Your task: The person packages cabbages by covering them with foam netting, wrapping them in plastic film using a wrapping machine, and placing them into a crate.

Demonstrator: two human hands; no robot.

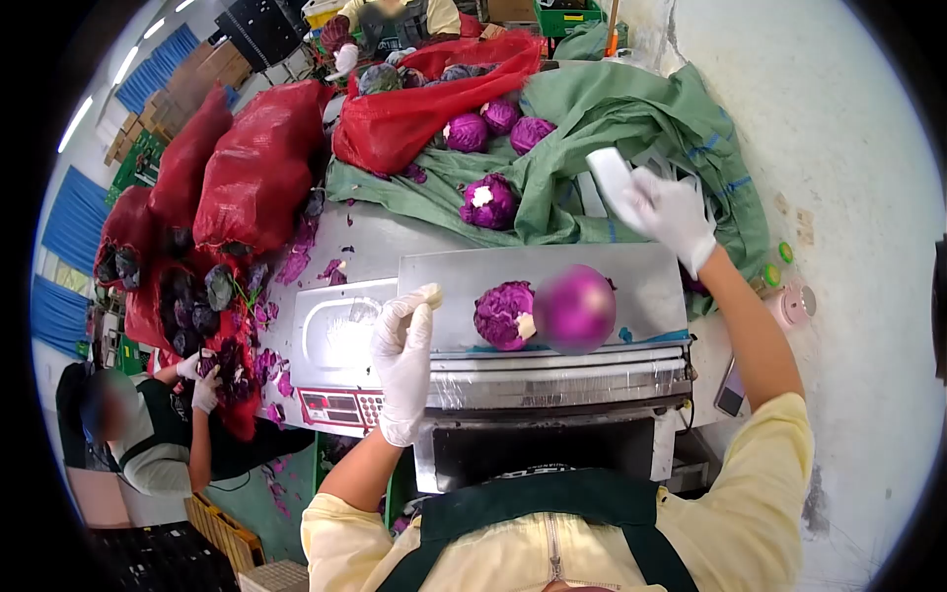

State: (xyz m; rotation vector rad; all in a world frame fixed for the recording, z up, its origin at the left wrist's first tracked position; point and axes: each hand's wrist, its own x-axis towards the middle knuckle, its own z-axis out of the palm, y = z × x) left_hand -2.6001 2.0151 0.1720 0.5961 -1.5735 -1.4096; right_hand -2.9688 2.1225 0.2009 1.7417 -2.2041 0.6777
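My gloved left hand [402, 355] is raised beside the scale, fingers pinched together; whatever is between the fingertips is too small to make out. In my gloved right hand [673, 215] is a flat white piece [614, 185], its kind unclear, held over the green woven sack [636, 104]. Between the hands, a red cabbage [503, 316] with a pale cut stem sits on the metal wrapping machine [444, 271]. A second red cabbage [577, 311], blurred in the picture, touches or overlaps its right side. The digital scale [335, 380] with its white tray stands just left of my left hand.
Several red cabbages [488, 202] lie on the green sack at the back. Full red mesh sacks [261, 168] stand on the left, with loose purple leaves [296, 261] nearby. One co-worker [148, 424] handles cabbages at left; another stands at the back. A white wall [848, 247] borders the right.
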